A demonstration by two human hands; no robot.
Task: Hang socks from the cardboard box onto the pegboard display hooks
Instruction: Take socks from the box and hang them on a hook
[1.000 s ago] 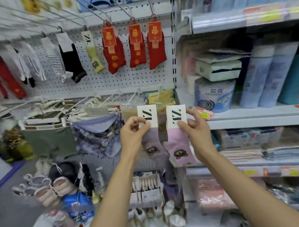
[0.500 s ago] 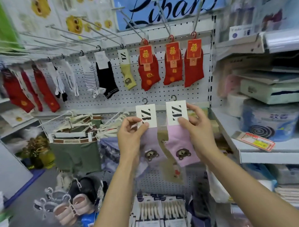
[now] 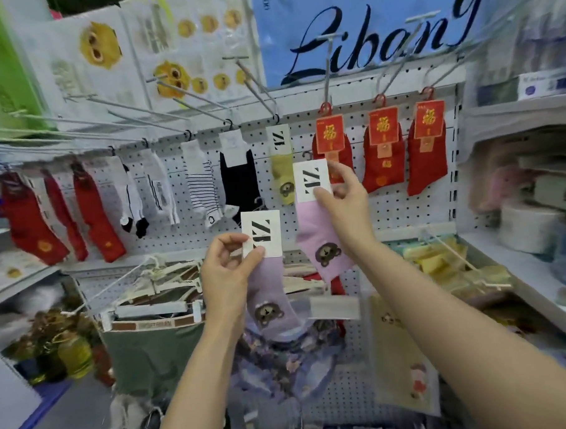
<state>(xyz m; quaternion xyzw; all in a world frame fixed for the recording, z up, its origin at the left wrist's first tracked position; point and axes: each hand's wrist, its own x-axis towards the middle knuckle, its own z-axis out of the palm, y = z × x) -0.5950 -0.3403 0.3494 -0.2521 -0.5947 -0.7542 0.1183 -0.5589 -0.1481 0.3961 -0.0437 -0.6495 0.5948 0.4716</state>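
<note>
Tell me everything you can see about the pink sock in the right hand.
The pink sock is a short, soft knit sock with a brown bear face near the toe. A white card header with black slanted lettering wraps its cuff, topped by a small dark plastic hook. The right hand pinches the card, thumb in front, fingers behind. The sock hangs tilted, toe down to the right, raised in front of the pegboard, beside the hanging yellow-green sock. It is not yet on a peg.

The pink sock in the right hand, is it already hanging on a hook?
No, the right hand pinches the pink sock by its card, below the hooks.
</note>
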